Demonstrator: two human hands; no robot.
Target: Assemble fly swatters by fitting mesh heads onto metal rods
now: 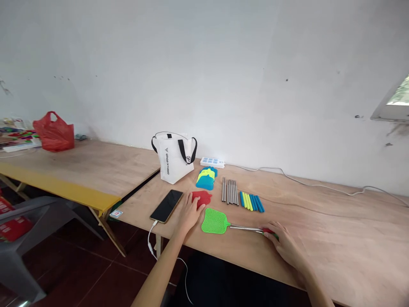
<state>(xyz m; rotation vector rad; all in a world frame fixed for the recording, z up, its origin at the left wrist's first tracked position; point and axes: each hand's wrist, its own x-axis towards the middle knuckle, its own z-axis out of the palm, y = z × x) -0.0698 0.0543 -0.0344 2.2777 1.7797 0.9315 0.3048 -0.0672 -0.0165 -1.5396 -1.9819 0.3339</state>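
Observation:
An assembled fly swatter with a green mesh head [214, 221], a metal rod and a red handle lies on the plywood table [345, 238]. My right hand [284, 245] is closed around its handle end. My left hand [189, 213] rests flat with fingers spread on a red swatter head [202, 198]. Behind these lie a stack of blue and yellow-green swatter heads [206, 178], a row of metal rods [230, 190], and a row of yellow and blue handles [252, 201].
A black phone [166, 205] with a white cable lies left of my left hand. A white tote bag [174, 157] and a white power strip [212, 162] stand near the wall. A second table on the left carries a red plastic bag [53, 133].

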